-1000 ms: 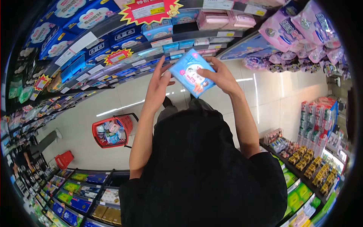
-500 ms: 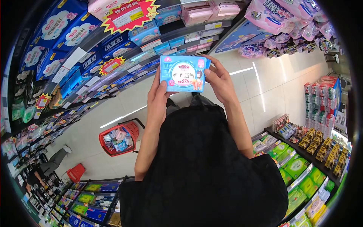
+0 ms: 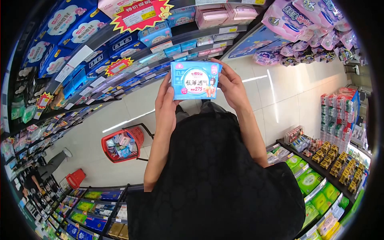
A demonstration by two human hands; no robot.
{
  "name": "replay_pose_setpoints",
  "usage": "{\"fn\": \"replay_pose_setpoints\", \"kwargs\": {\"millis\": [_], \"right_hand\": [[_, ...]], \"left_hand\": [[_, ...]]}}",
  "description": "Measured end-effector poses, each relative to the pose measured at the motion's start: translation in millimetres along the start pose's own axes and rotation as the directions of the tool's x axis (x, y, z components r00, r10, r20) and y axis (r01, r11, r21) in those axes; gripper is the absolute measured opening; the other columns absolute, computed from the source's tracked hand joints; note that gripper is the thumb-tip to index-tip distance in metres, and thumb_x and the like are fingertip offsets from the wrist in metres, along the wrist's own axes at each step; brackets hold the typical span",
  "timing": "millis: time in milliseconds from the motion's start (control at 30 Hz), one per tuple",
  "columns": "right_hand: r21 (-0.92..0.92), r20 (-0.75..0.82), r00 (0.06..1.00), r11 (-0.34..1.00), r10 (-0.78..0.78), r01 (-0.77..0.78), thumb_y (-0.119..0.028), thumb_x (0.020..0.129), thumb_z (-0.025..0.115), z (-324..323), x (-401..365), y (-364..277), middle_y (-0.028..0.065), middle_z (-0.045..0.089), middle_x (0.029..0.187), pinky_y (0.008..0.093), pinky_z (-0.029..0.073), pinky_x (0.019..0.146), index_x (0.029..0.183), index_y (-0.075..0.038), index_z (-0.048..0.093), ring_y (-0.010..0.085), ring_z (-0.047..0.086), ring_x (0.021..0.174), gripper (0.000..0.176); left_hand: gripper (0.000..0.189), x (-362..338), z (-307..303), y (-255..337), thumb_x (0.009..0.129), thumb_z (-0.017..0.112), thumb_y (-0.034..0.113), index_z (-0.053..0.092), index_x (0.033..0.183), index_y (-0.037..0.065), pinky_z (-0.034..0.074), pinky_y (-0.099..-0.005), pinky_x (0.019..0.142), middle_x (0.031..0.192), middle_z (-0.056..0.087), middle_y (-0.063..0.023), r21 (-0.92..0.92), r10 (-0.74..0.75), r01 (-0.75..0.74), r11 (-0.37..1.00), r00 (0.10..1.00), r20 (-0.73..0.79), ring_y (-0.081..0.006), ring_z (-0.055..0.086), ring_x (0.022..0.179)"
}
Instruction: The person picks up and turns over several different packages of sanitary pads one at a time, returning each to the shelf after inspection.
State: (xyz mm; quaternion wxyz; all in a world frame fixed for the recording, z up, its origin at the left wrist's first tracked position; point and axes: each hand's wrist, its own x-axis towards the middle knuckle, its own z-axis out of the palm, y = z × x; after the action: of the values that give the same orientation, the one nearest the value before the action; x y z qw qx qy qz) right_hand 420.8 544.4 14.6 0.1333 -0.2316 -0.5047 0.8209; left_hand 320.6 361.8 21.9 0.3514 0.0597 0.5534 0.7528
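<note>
A light-blue package (image 3: 195, 81) with a white round label and the number 275 is held up in front of my chest, its printed face toward the camera. My left hand (image 3: 165, 96) grips its left edge, thumb on the front. On the right side, my right hand (image 3: 230, 82) holds the upper right edge, with its fingers partly behind the package. Below and to the left, a red basket (image 3: 141, 138) stands on the floor with several small packages inside.
Shelves (image 3: 76, 60) of blue and pink packages curve along the upper left. Pink bags (image 3: 282, 20) hang at the upper right. Green packs (image 3: 308, 182) fill a lower right shelf. A second red basket (image 3: 75, 178) and a person (image 3: 54, 165) are at the far left.
The package is tilted slightly differently, and its label reads more clearly. The basket and floor have shifted a little left in the view. Both hands keep their hold.
</note>
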Motion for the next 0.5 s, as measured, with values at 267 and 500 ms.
{"fn": "replay_pose_setpoints", "kwargs": {"millis": [267, 500], "right_hand": [[-0.024, -0.057, 0.998, 1.0, -0.014, 0.012, -0.012, 0.095, 0.055, -7, 0, 0, 0.0061, 0.063, 0.103, 0.027, 0.051, 0.073, 0.126, -0.001, 0.052, 0.0121, 0.061, 0.09, 0.033], [-0.282, -0.127, 0.989, 0.952, 0.082, -0.115, -0.022, 0.091, 0.064, -17, 2, -12, -0.0013, 0.053, 0.061, 0.0219, 0.036, 0.045, 0.09, -0.001, 0.059, 0.005, 0.048, 0.053, 0.022]], "left_hand": [[0.053, 3, -2, -10, 0.101, 0.038, 0.035, 0.035, 0.141, 0.002, 0.049, -0.0382, 0.086, 0.129, 0.054, -0.0102, -0.071, -0.008, 0.011, 0.997, 0.999, 0.032, -0.0211, 0.056, 0.112], [0.07, 18, -12, -21, 0.097, 0.024, 0.061, 0.057, 0.108, -0.001, 0.048, -0.0286, 0.044, 0.07, 0.063, -0.0168, -0.018, -0.469, 0.48, 0.877, 0.863, 0.186, -0.0214, 0.061, 0.052]]}}
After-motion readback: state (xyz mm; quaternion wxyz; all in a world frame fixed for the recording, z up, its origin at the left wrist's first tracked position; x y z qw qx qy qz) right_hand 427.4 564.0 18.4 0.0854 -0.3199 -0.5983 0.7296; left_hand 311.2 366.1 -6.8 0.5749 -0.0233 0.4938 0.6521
